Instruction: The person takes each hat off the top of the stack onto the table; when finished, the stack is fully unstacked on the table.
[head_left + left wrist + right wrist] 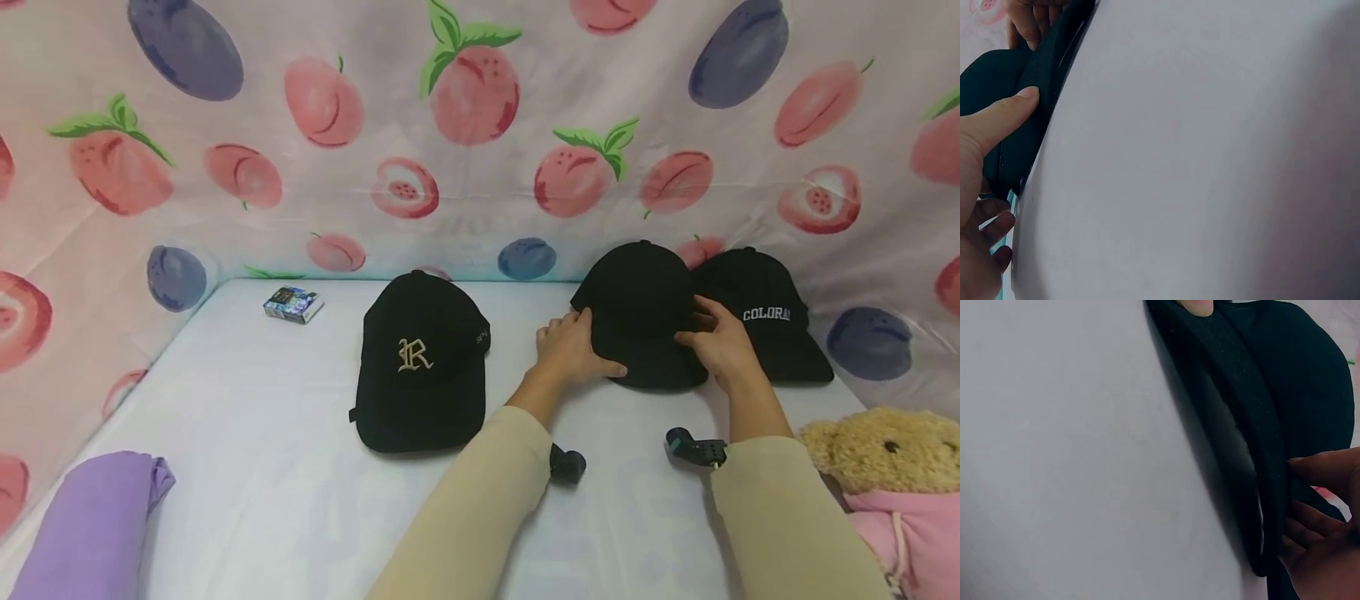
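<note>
Both hands are on a plain black cap (639, 292) at the back right of the white table (247, 467). At the cap's left side, my left hand (568, 350) holds the edge, its thumb lying on the brim in the left wrist view. My right hand (726, 346) grips the opposite side between thumb and fingers. The right wrist view shows a gap under the brim (1254, 419), above the white surface. Partly hidden behind the right hand is a black cap with white lettering (772, 333). A black cap with a gold R (420, 392) lies left of the hands.
A small patterned box (292, 304) lies at the back left. Folded purple cloth (93, 525) sits at the front left. A teddy bear in pink (892, 467) is at the front right. Fruit-printed fabric (480, 192) hangs behind the table.
</note>
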Action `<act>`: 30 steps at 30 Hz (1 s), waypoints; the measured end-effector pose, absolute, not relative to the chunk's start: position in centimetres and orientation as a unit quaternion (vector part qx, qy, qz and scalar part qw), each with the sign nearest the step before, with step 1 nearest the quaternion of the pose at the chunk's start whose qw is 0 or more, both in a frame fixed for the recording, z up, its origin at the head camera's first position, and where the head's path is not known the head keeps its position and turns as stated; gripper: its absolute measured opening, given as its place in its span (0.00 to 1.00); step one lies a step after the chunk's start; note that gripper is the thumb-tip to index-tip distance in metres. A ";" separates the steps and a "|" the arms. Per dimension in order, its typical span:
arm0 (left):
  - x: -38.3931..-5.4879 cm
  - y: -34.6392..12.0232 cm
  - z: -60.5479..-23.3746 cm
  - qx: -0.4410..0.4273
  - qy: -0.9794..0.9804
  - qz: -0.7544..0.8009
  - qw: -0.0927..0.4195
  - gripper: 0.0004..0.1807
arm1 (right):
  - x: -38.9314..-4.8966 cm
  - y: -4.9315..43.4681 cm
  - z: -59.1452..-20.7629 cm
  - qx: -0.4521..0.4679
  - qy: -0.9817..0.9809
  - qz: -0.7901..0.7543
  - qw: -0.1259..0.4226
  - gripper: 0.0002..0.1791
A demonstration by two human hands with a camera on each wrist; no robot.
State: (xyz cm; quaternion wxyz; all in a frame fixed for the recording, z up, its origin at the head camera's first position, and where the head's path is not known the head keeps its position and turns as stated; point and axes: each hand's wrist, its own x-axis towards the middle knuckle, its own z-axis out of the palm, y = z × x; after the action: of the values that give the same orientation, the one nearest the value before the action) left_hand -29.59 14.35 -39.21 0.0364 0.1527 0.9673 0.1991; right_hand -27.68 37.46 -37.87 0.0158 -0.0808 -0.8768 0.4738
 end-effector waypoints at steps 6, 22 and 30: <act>-30.0 14.9 -39.6 0.145 0.966 0.211 0.041 0.60 | -27.9 37.6 -37.9 -0.091 -0.880 0.466 0.020 0.45; -30.5 15.7 -39.7 0.136 0.963 0.233 0.028 0.58 | -28.6 37.2 -37.7 -0.113 -0.900 0.418 0.044 0.41; -30.2 16.4 -40.0 0.130 0.965 0.229 0.012 0.54 | -28.7 36.7 -37.7 -0.137 -0.898 0.415 0.053 0.41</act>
State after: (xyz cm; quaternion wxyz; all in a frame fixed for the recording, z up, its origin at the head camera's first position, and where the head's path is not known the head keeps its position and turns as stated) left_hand -30.20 16.39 -40.03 0.0116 0.1303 0.9647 0.2286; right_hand -28.70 36.71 -37.75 0.0525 -0.1369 -0.8978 0.4152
